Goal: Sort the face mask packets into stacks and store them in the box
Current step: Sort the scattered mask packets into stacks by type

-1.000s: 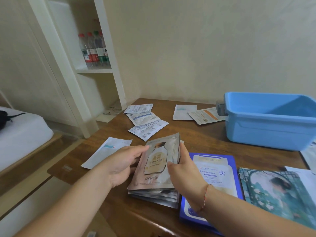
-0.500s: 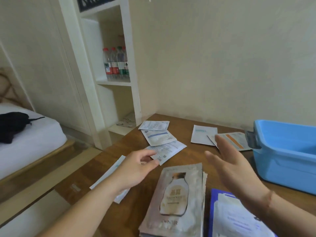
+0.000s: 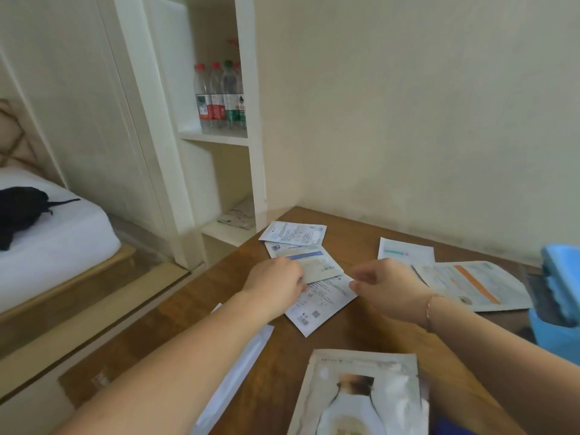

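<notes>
Three face mask packets lie overlapped at the table's far left: a printed white one (image 3: 293, 233), a blue-striped one (image 3: 317, 262) and a white one with small codes (image 3: 323, 299). My left hand (image 3: 276, 281) rests knuckles-up on the left edges of the two nearer packets, its fingertips hidden. My right hand (image 3: 383, 284) hovers with loosely curled fingers beside the right corner of the code-printed packet. A stack of beige bottle-print packets (image 3: 361, 397) lies at the bottom. The blue box (image 3: 558, 293) is cut off at the right edge.
An orange-striped packet (image 3: 470, 284) and a white teal-marked packet (image 3: 405, 251) lie toward the box. Another white packet (image 3: 238, 365) sits under my left forearm at the table's left edge. A white shelf with bottles (image 3: 219, 95) and a bed (image 3: 47, 233) stand left.
Both hands let go of the beige stack and reached forward to the overlapped packets at the far left. The view turned left, so the blue box slid to the frame's edge.
</notes>
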